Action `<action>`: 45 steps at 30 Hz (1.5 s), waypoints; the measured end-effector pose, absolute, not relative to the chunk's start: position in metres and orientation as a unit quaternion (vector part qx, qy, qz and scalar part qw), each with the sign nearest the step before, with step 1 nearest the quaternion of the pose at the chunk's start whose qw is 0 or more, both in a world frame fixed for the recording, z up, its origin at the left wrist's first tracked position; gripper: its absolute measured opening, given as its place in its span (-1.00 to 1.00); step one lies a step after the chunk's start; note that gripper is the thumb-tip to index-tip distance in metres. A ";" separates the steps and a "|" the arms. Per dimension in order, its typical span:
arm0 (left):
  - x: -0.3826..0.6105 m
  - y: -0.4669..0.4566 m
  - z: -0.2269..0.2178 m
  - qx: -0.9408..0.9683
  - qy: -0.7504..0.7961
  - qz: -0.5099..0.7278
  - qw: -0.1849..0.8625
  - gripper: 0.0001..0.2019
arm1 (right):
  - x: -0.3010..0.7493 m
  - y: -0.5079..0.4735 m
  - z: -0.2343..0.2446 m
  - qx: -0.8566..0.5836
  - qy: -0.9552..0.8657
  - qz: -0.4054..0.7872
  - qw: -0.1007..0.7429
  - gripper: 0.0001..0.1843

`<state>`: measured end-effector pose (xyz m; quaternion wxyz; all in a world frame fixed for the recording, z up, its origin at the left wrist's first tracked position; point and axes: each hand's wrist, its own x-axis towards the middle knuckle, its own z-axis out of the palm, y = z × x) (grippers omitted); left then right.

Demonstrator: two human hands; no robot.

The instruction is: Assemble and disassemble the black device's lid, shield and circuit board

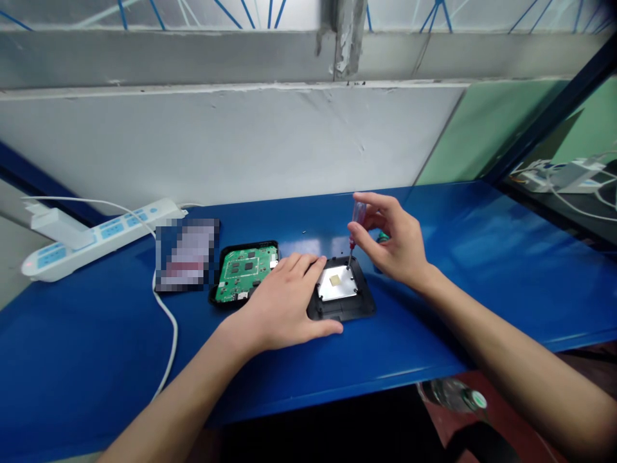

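Observation:
My right hand (pixel 393 241) grips a screwdriver (pixel 357 222) with a clear handle, held nearly upright. Its tip meets the upper right corner of a silver metal plate (pixel 330 290) fixed on a black plastic cover (pixel 364 307). A small tan square pad (pixel 335 280) lies at the plate's middle. My left hand (pixel 284 299) rests flat with its fingers stretched along the cover's left edge, holding nothing. Left of it, partly covered by that hand, is a black casing (pixel 216 297) with a green circuit board (pixel 234 273) in it.
A white power strip (pixel 120 228) with a plugged-in adapter (pixel 60 228) lies at the left. Its white cable (pixel 168 315) crosses the blue table (pixel 308 379). A pixelated phone-like object (pixel 187 257) is beside the casing. A green item (pixel 382 236) sits behind my right hand; a bottle (pixel 453 394) is below.

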<state>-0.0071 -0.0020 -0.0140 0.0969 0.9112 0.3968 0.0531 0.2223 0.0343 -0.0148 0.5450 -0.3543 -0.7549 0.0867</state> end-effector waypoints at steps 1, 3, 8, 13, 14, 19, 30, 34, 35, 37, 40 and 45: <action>-0.007 -0.002 -0.015 0.911 0.396 0.053 0.097 0.05 | 0.222 0.034 -0.015 -0.351 -0.757 0.089 0.544 -0.54; -0.007 -0.001 -0.015 0.911 0.397 0.054 0.096 0.05 | 0.222 0.034 -0.015 -0.347 -0.758 0.090 0.545 -0.54; -0.007 0.000 -0.015 0.912 0.395 0.060 0.096 0.04 | 0.221 0.034 -0.014 -0.345 -0.762 0.096 0.539 -0.55; -0.007 -0.001 -0.016 0.912 0.393 0.067 0.096 0.02 | 0.222 0.033 -0.013 -0.341 -0.761 0.110 0.541 -0.56; -0.007 -0.001 -0.016 0.912 0.392 0.068 0.097 0.01 | 0.222 0.032 -0.013 -0.339 -0.761 0.114 0.541 -0.56; -0.006 0.000 -0.014 0.911 0.396 0.062 0.098 0.02 | 0.222 0.030 -0.013 -0.335 -0.758 0.128 0.545 -0.58; -0.007 -0.001 -0.014 0.913 0.389 0.065 0.101 0.00 | 0.223 0.033 -0.012 -0.353 -0.746 0.148 0.545 -0.59; -0.006 -0.001 -0.013 0.912 0.393 0.060 0.104 -0.02 | 0.221 0.034 -0.012 -0.361 -0.732 0.158 0.556 -0.62; -0.006 -0.001 -0.012 0.911 0.394 0.059 0.106 -0.01 | 0.221 0.034 -0.012 -0.363 -0.729 0.157 0.559 -0.64; -0.006 -0.001 -0.012 0.911 0.394 0.057 0.108 -0.01 | 0.220 0.033 -0.011 -0.366 -0.725 0.157 0.562 -0.66; -0.005 0.000 -0.012 0.910 0.396 0.055 0.109 0.00 | 0.219 0.032 -0.010 -0.365 -0.723 0.163 0.564 -0.70; -0.006 0.000 -0.012 0.911 0.392 0.063 0.109 -0.03 | 0.219 0.029 -0.006 -0.363 -0.728 0.174 0.555 -0.73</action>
